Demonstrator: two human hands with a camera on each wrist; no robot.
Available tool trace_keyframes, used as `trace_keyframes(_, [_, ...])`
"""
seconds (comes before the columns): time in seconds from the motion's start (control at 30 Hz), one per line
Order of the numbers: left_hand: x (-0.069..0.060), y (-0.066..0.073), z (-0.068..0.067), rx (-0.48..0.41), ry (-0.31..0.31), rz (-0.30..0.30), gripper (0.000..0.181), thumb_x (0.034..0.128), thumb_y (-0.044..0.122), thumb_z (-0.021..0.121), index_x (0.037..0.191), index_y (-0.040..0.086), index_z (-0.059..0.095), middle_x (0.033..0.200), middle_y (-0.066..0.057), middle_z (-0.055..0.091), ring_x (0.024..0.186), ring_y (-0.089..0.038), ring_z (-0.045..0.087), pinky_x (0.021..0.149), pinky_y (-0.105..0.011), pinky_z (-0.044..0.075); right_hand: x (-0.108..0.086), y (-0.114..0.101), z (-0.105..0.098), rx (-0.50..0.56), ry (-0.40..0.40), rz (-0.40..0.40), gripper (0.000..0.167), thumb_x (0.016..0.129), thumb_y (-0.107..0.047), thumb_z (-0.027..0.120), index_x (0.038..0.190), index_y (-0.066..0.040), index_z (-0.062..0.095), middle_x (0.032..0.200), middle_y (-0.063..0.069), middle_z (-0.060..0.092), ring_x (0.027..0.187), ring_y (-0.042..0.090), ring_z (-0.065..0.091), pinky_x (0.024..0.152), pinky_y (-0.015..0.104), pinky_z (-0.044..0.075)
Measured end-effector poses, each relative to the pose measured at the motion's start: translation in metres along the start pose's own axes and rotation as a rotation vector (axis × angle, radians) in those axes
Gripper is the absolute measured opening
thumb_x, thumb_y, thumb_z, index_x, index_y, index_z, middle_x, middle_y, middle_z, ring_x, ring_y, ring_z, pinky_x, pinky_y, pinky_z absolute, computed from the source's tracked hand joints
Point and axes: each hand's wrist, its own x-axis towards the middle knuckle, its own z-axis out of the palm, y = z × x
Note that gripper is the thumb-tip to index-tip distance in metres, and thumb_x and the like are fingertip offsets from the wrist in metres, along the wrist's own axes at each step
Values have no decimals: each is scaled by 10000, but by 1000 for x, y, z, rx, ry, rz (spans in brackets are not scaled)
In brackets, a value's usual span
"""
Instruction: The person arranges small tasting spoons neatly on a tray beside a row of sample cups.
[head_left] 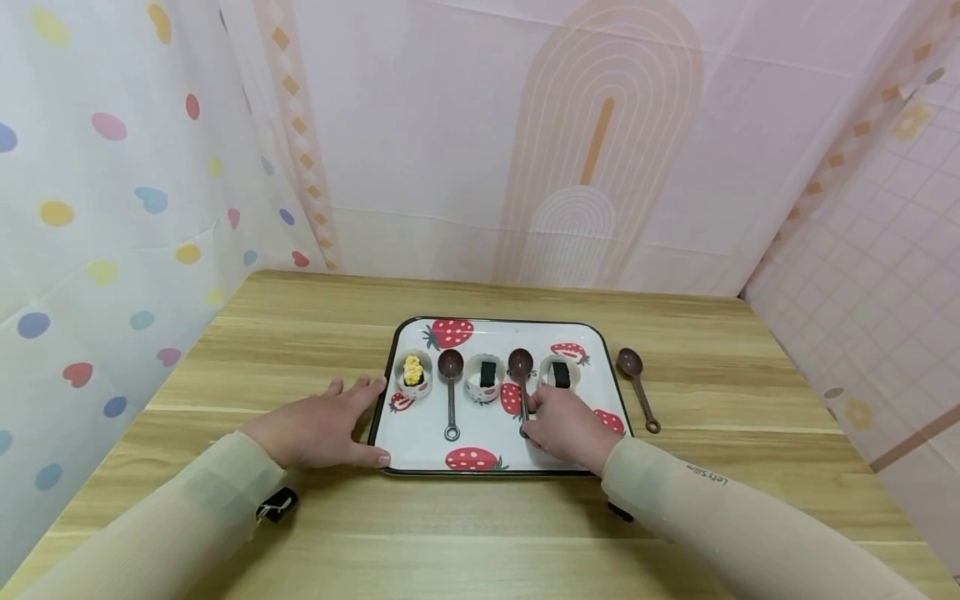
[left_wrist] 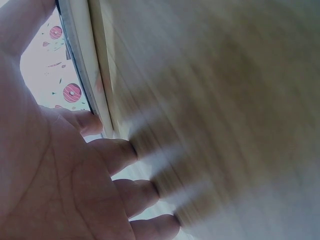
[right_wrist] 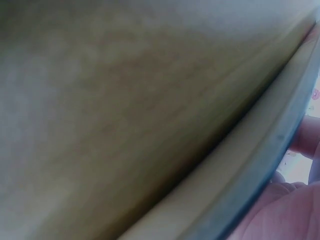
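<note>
Far L, a curtain w/ coloured dots (head_left: 112, 150). Then L sleeve (head_left: 176, 508) & L hand (head_left: 322, 425): its grip is spread wide, holding nothing; index finger is at the L edge of the tray (head_left: 420, 442), thumb over its near L corner. Tray is white w/ dark rim & strawberry prints, flat on the wood-look worktop (head_left: 450, 533).

On tray, L to R: 1st cup (head_left: 420, 394) w/ yellow-topped food (head_left: 413, 369); just beside it a brown spoon (head_left: 450, 371), bowl at far end, handle twd person; mid cup (head_left: 480, 395) w/ white food under a black strip (head_left: 487, 374); next spoon (head_left: 521, 367), also bowl away, w/ lower handle at R hand (head_left: 566, 429). R grip is pinched, thumb & fingers on that handle; exact contact partly hidden, & R wrist view shows mostly tray edge & blurred worktop. 3rd cup (head_left: 574, 375) is just beyond R hand, same white food w/ black strip.

R sleeve (head_left: 697, 500), small dark lettering on it, crosses the near R side. Last spoon (head_left: 634, 372) is off the tray, on worktop near its R edge, tilted. Far R, a pale curtain w/ grid (head_left: 900, 275).
</note>
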Motion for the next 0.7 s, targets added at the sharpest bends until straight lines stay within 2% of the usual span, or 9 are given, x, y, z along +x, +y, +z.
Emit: trace_keyframes(0.7, [2, -1, 1, -4, -3, -9, 1265, 767, 827, 721, 1688, 116, 225, 1721, -257, 244, 1541, -620, 196, 1135, -761, 351, 1, 1, -2, 14, -13, 18, 107, 975, -187, 759, 1023, -106, 707, 686, 42, 672, 570, 161, 499, 520, 264, 385])
